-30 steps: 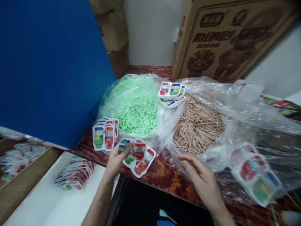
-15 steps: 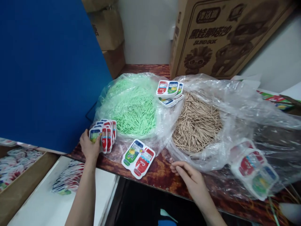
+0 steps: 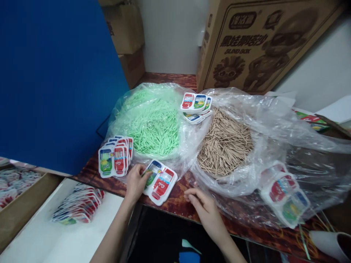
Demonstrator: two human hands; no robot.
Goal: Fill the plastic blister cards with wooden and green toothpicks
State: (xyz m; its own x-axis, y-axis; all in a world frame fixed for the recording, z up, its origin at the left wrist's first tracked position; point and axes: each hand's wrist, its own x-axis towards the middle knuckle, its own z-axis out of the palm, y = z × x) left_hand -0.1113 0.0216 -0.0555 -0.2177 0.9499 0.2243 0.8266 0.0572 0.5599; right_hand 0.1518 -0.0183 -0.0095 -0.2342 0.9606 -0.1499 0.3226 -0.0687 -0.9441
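Observation:
My left hand (image 3: 136,181) rests on the near edge of the wooden table (image 3: 189,204), its fingers curled against a flat plastic pack (image 3: 160,181) printed with a green and a red bottle. My right hand (image 3: 204,206) lies just right of that pack, fingers loosely bent on the table, holding nothing. A fanned stack of the same packs (image 3: 114,157) stands left of my left hand. Behind them sit a clear bag of green sticks (image 3: 153,126) and a clear bag of tan wooden sticks (image 3: 225,144).
More packs (image 3: 195,106) lie between the two bags, and some (image 3: 285,195) under the plastic at right. A blue board (image 3: 55,80) stands at left, a big cardboard box (image 3: 263,40) behind. Lower left, a white bin (image 3: 41,237) holds packs (image 3: 78,204).
My left hand has left the fanned stack and come right to the pack at the table edge. My right hand has slid a little left toward it.

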